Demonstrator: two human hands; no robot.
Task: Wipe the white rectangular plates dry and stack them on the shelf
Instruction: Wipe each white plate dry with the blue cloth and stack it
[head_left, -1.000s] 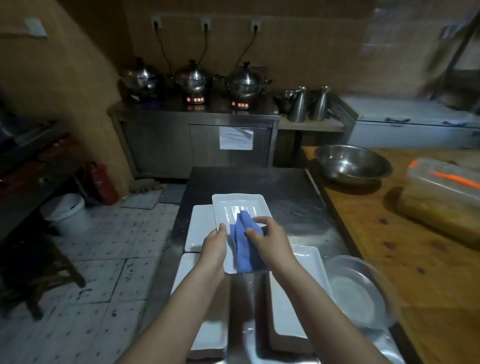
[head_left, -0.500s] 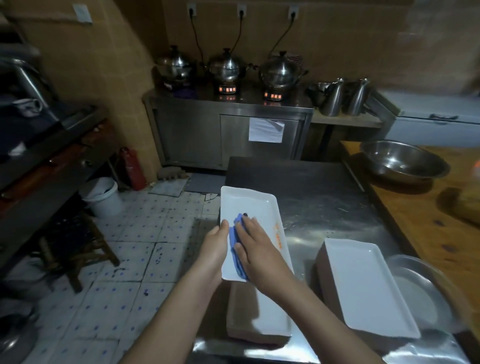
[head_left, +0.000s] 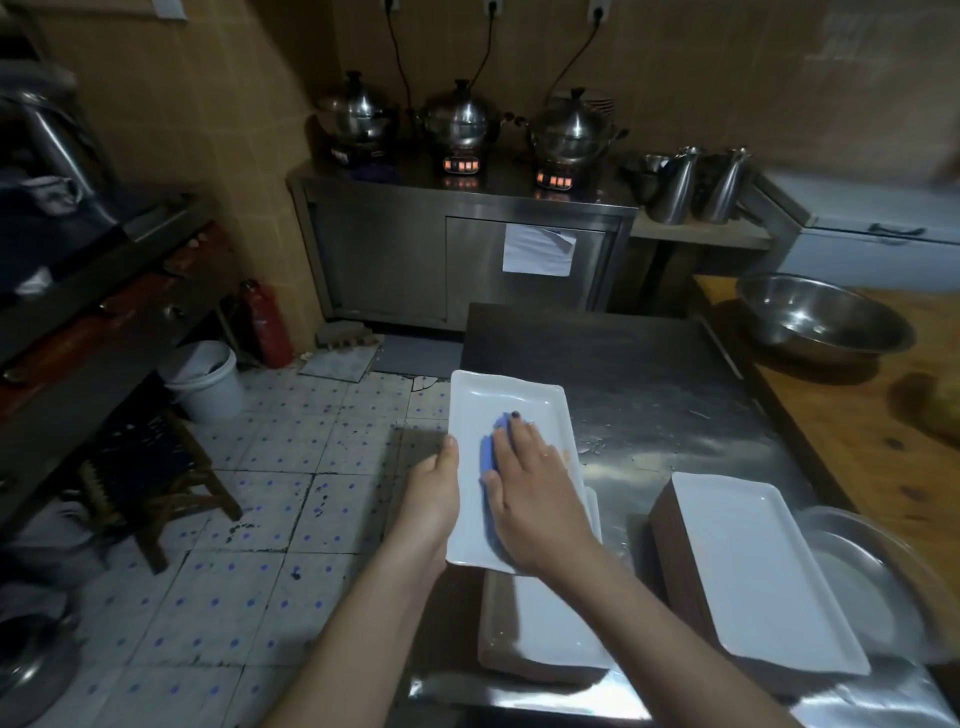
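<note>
Nearest the camera, just below the held plate (head_left: 501, 410), a stack of white plates (head_left: 556, 623) sits on the steel worktop (head_left: 654, 400), its far end under the held plate. To the right of the held plate, and apart from it, stands a second stack (head_left: 753, 571) with a round metal tray (head_left: 857, 566) beside it. I cannot tell which stack is dried and which is waiting.

The left hand (head_left: 434, 501) grips the held plate by its left rim, thumb on top and the other fingers hidden beneath. The right hand (head_left: 537, 501) lies flat on the plate's face, its fingers (head_left: 519, 441) straight, pressing a blue cloth (head_left: 487, 460) against it.

The job looks to be in its wiping stage. One plate is being dried, many more sit on the worktop, and none shows on a shelf. Beyond the held plate and to its right is a steel bowl (head_left: 821, 317). I cannot pick out the shelf meant for stacking.
</note>
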